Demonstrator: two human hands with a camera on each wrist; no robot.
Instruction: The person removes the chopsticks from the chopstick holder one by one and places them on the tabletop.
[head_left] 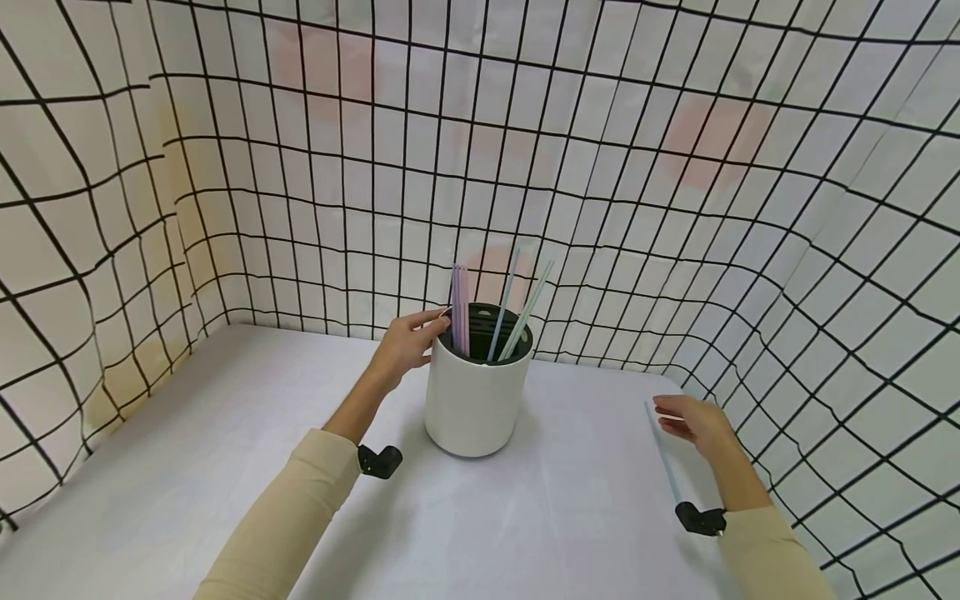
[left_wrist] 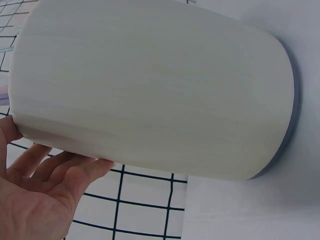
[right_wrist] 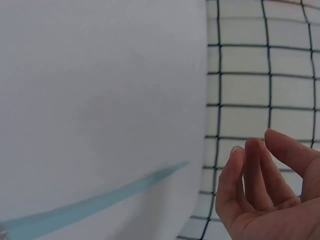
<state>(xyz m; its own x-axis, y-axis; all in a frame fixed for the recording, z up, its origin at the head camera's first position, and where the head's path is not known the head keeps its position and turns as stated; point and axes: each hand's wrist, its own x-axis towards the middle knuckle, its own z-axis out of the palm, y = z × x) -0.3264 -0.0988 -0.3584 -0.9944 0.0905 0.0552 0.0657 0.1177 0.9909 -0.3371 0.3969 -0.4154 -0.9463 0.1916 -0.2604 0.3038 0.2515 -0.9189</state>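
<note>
at four o'clock in the head view, a slim pale-blue plastic-looking straw (head_left: 663, 454) lies on the white-covered table (head_left: 570, 517); the right hand (head_left: 697, 425), at its two o'clock, has fingers loosely bent near the thumb, gripping nothing. a light pinch seems best (slim tubes may crush). farther off, the left hand (head_left: 408, 346) pinches the upright white cylindrical holder (head_left: 474, 408) at nine o'clock, which should stop it tipping.

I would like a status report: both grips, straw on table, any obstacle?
Left grip holds white straw holder. Right grip empty. Light-blue straw lying on table near right grip, nothing visible between.
</note>
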